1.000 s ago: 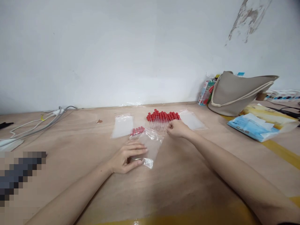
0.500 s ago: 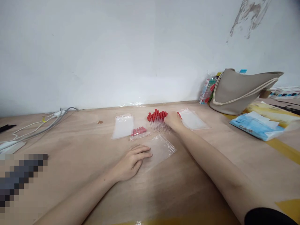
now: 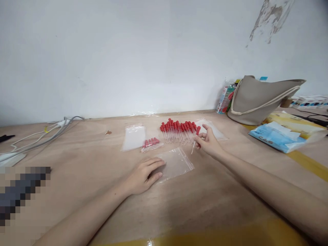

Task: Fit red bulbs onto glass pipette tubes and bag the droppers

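A glass dropper [image 3: 197,131] with a red rubber bulb is pinched in my right hand [image 3: 208,141], its thin tip slanting down toward the table. Left of that hand, a row of similar red-bulbed droppers [image 3: 176,127] lies side by side. My left hand [image 3: 146,175] rests with fingers stretched out on the edge of a clear zip bag [image 3: 176,164] lying flat. Behind this bag sits a small zip bag holding several red-bulbed droppers [image 3: 152,142]. White-looking stacks of zip bags lie to the left [image 3: 134,136] and, partly behind my right hand, to the right [image 3: 217,131].
Toward the right stand a grey bag [image 3: 258,99] with a cord and a plastic bottle [image 3: 222,100]. A blue tissue pack [image 3: 278,136] lies in front of them. Cables [image 3: 51,133] run along the left, and a white wall [image 3: 115,58] rises behind the table.
My right hand has drawn back from the row, toward me and to the right, with one dropper in it. My left hand stays by the clear bag, its thumb now spread wider.
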### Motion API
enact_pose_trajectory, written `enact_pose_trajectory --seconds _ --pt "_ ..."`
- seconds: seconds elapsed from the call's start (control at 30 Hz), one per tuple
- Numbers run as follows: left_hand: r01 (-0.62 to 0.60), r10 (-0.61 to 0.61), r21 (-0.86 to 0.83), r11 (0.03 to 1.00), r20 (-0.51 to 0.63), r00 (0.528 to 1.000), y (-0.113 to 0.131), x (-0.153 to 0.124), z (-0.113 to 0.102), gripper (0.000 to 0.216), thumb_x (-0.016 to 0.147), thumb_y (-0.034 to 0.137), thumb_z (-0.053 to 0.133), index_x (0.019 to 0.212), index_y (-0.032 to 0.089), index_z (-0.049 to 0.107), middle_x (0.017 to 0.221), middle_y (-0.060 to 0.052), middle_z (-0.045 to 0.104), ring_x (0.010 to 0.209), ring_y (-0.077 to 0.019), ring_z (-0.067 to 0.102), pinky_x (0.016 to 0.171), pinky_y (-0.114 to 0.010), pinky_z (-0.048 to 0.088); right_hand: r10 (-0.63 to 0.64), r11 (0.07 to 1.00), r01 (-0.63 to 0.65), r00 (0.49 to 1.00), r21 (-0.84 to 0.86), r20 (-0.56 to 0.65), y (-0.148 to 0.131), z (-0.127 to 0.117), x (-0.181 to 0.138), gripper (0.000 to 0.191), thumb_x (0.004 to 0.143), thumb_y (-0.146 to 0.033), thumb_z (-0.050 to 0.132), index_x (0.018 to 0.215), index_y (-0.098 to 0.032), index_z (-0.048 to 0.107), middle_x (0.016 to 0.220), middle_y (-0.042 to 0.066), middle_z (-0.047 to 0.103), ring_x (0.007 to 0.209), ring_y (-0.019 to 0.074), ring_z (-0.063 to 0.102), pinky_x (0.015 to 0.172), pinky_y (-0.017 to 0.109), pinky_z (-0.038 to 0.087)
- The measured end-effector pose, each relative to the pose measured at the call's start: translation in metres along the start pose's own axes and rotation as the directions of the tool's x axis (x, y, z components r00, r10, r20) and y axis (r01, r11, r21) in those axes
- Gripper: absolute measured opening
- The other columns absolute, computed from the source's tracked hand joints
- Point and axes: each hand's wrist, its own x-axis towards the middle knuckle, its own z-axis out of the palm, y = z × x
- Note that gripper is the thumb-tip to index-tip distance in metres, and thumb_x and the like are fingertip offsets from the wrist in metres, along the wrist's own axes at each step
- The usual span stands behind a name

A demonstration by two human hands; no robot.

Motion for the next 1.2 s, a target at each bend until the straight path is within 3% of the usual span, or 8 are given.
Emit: enact_pose_trajectory --seconds 0.1,0.23,0.43,0.57,0.7,0.87,1.1,1.2 --pt "-0.006 0.006 0.006 1.000 0.022 1.000 -0.002 0.000 0.001 0.038 0.088 0.029 0.044 0.125 0.023 0.046 0.123 -0.006 0.054 0.116 -0.0204 0.047 0.099 -0.041 0.038 0.067 0.988 -0.060 0.997 0.143 -0.043 0.007 -0.001 -0.018 0.078 0.065 -0.031 0.062 0.126 -0.025 0.013 0.070 -0.007 0.046 0.053 0.0102 0.055 0.051 0.025 0.050" --pt "-0.026 0.026 -0.005 1.000 0.016 1.000 -0.003 0.001 0.000 0.038 0.088 0.029 0.044 0.125 0.023 0.046 0.123 -0.007 0.054 0.116 -0.0205 0.047 0.100 -0.042 0.037 0.164 0.948 -0.142 0.985 0.283 -0.055 0.007 0.006 -0.028 0.064 0.064 -0.028 0.064 0.114 -0.027 0.024 0.071 -0.006 0.050 0.057 0.0107 0.059 0.057 0.026 0.053" --pt "-0.027 0.027 -0.009 1.000 0.027 0.999 -0.002 0.002 -0.001 0.038 0.088 0.028 0.043 0.125 0.022 0.045 0.123 -0.007 0.054 0.115 -0.0206 0.047 0.099 -0.042 0.038 0.275 0.870 -0.301 0.954 0.390 0.121 0.006 0.007 -0.030 0.029 0.073 -0.030 0.058 0.092 -0.024 0.038 0.069 -0.003 0.056 0.063 0.0130 0.062 0.066 0.030 0.052" --pt "-0.009 0.009 -0.002 1.000 0.034 0.999 -0.002 0.001 -0.001 0.039 0.088 0.029 0.043 0.127 0.023 0.043 0.126 -0.007 0.051 0.117 -0.0209 0.045 0.099 -0.041 0.037 0.266 0.891 -0.339 0.929 0.303 0.258 0.008 -0.003 -0.029 0.022 0.068 -0.029 0.064 0.082 -0.020 0.050 0.079 0.001 0.059 0.069 0.0113 0.060 0.071 0.029 0.048" --pt "0.004 -0.004 0.010 1.000 0.045 0.999 -0.001 0.001 -0.002 0.041 0.088 0.029 0.043 0.129 0.024 0.041 0.127 -0.006 0.050 0.118 -0.0203 0.044 0.099 -0.040 0.037 0.124 0.991 -0.134 0.887 -0.009 0.444 0.008 -0.012 -0.031 0.026 0.064 -0.034 0.068 0.081 -0.017 0.057 0.076 0.000 0.058 0.067 0.0104 0.052 0.067 0.026 0.044" --pt "0.001 -0.002 0.017 1.000 0.055 0.999 -0.001 0.002 -0.003 0.041 0.088 0.029 0.042 0.129 0.023 0.040 0.127 -0.006 0.050 0.117 -0.0201 0.044 0.099 -0.039 0.037 -0.043 0.937 0.222 0.840 -0.270 0.541 0.006 -0.011 -0.035 0.025 0.071 -0.036 0.063 0.087 -0.018 0.066 0.066 -0.001 0.048 0.057 0.0092 0.041 0.054 0.023 0.034" --pt "-0.020 0.016 0.037 0.999 0.119 0.993 -0.003 0.007 -0.005 0.038 0.093 0.031 0.033 0.130 0.026 0.039 0.130 -0.003 0.049 0.121 -0.0184 0.042 0.106 -0.040 0.027 -0.142 0.880 0.387 0.769 -0.277 0.624 0.006 0.001 -0.025 0.029 0.077 -0.044 0.056 0.091 -0.023 0.070 0.080 0.003 0.057 0.073 0.0137 0.049 0.066 0.025 0.038" --pt "-0.022 0.015 0.053 0.998 0.143 0.990 -0.005 0.008 -0.003 0.041 0.092 0.035 0.033 0.132 0.026 0.036 0.132 -0.002 0.046 0.123 -0.0189 0.039 0.108 -0.041 0.023 -0.134 0.865 0.386 0.793 -0.320 0.594 0.011 0.006 -0.025 0.032 0.075 -0.049 0.057 0.089 -0.023 0.071 0.077 0.003 0.059 0.075 0.0152 0.051 0.067 0.026 0.038"
